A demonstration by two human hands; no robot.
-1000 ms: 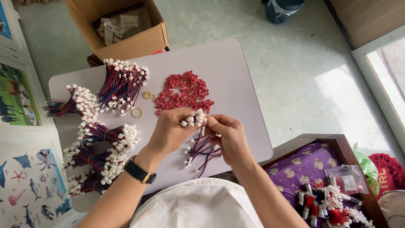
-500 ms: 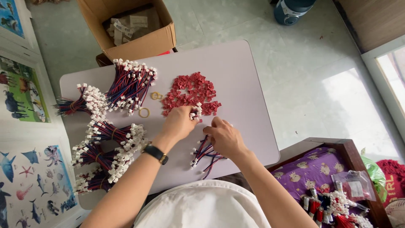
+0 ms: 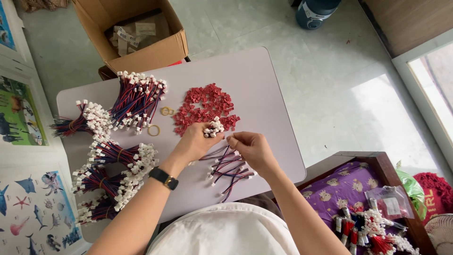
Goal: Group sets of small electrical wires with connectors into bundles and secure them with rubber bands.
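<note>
My left hand (image 3: 194,140) grips a small bunch of red, blue and black wires (image 3: 226,165) by their white plug ends (image 3: 213,128), just below a heap of small red connector pieces (image 3: 204,106). The loose wire tails fan out on the pale table (image 3: 264,85) under both hands. My right hand (image 3: 251,147) is beside the bunch with thumb and forefinger pinched near the wires; what it pinches is too small to tell.
Several bound wire bundles (image 3: 137,101) lie on the left of the table, with rubber bands (image 3: 154,130) beside them. A cardboard box (image 3: 137,33) stands behind the table. A wooden tray (image 3: 373,208) with more bundles is at lower right. Picture mats (image 3: 28,208) cover the floor at left.
Both hands moved up the table toward the red heap, carrying the bunch; the right hand has come off the plug ends and now pinches beside the wires.
</note>
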